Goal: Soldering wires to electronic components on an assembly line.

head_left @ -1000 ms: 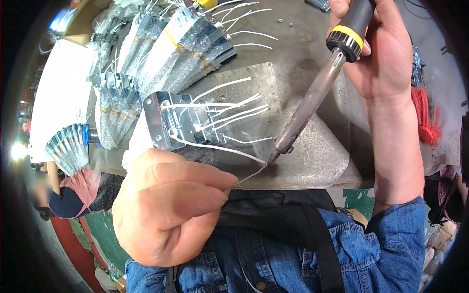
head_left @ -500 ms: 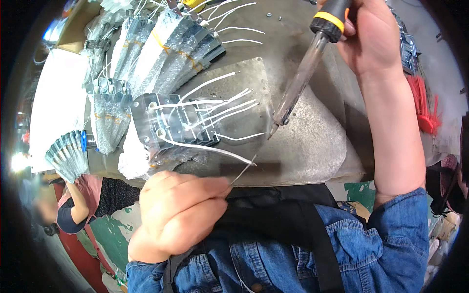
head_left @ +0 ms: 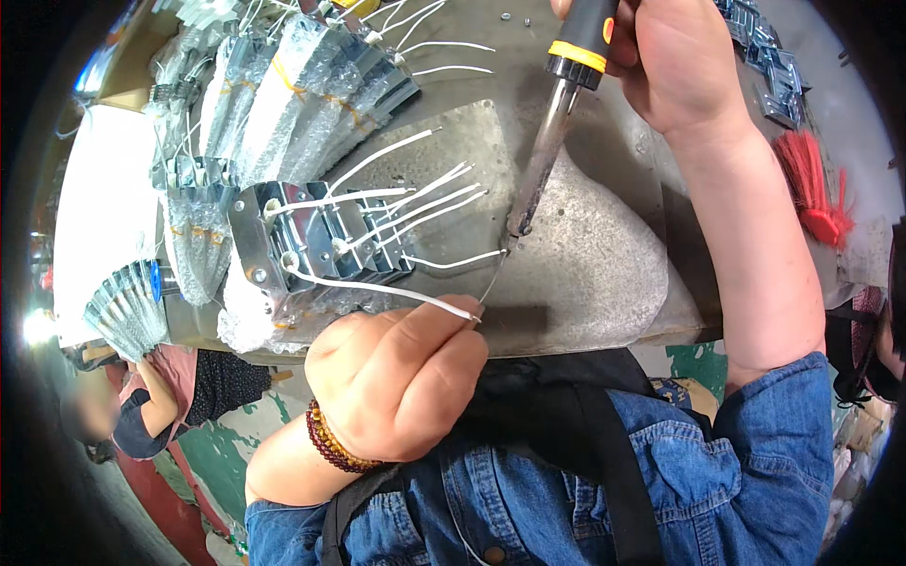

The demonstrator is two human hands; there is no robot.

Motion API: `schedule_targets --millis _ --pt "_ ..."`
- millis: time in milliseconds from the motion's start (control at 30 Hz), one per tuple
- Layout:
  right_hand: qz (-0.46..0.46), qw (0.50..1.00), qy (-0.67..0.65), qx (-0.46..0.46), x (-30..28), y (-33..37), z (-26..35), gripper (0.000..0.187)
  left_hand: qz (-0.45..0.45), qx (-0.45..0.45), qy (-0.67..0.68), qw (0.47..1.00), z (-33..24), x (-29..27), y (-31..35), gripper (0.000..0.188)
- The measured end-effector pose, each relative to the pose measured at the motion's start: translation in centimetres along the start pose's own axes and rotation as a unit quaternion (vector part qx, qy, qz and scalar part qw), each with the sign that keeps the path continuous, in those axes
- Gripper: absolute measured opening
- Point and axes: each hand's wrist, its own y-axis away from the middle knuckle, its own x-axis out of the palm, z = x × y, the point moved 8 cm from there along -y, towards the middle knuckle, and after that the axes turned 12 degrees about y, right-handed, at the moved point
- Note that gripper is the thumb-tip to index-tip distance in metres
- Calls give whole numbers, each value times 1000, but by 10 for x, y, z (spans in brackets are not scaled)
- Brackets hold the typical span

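My right hand [head_left: 681, 71] grips a soldering iron [head_left: 543, 156] by its black handle with a yellow ring, the iron slanting down and left. Its tip meets the bare end of a white wire [head_left: 453, 265] on a silver metal part [head_left: 249, 222], from which several white wires stick out. My left hand [head_left: 401, 373] is closed, pinching a thin strand of solder wire [head_left: 491, 281] between thumb and forefinger. The strand reaches up toward the iron's tip. Another white wire [head_left: 377, 288] from the part ends right beside those fingertips.
Bubble-wrapped bundles of similar metal parts [head_left: 297, 104] fill the bench's left side. A metal sheet [head_left: 604, 255] lies beneath the work. At the right are a red brush [head_left: 813, 189] and more metal parts [head_left: 779, 80]. Another person [head_left: 156, 396] holds a bundle at the far left.
My left hand has moved right and up, bringing the solder wire to the iron's tip. The iron has shifted left onto the wire's end. The metal part sits slightly further left in view.
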Motion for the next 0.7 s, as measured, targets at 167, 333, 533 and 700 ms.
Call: schedule_targets --millis 167,333,533,700 --pt "-29 999 -11 18 0 -1 -3 30 1 1 -6 1000 0 1 0 25" --pt "-14 1000 -16 6 -4 -1 -7 30 -8 -5 -4 1000 3 0 -1 24" --pt "-14 1000 -11 7 -4 -3 -8 30 -20 -5 -9 1000 5 2 -4 22" --pt "-14 1000 5 -11 1 -1 -2 29 -5 -10 -12 1000 5 2 -4 22"
